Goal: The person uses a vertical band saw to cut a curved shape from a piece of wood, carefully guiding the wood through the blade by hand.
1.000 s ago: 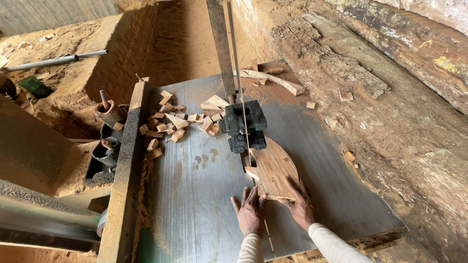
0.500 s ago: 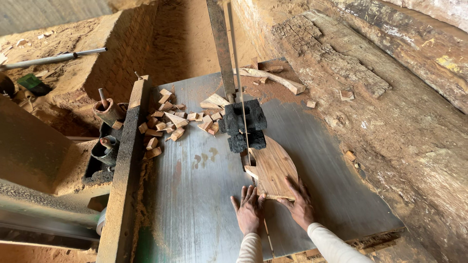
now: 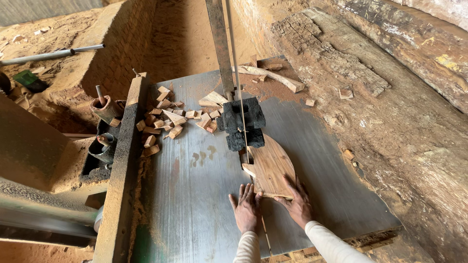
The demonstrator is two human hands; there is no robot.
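Two bare hands press flat on a curved wooden board (image 3: pixel 271 168) that lies on the grey metal worktop (image 3: pixel 195 204) of a band saw. The left hand (image 3: pixel 246 209) rests at the board's near left corner, fingers spread and flat, its grip wide and closed on nothing. The right hand (image 3: pixel 296 204) lies on the board's near right edge, fingers splayed over the wood, also holding nothing. The board is half-round, its long axis running from near to far, its straight side to the left along the thin saw blade (image 3: pixel 237 83) and its curved side bulging right. Its far end meets the dark blade guide block (image 3: pixel 243 124). A heap of small wood offcuts (image 3: pixel 168 119) lies far left on the worktop, well apart from the hands.
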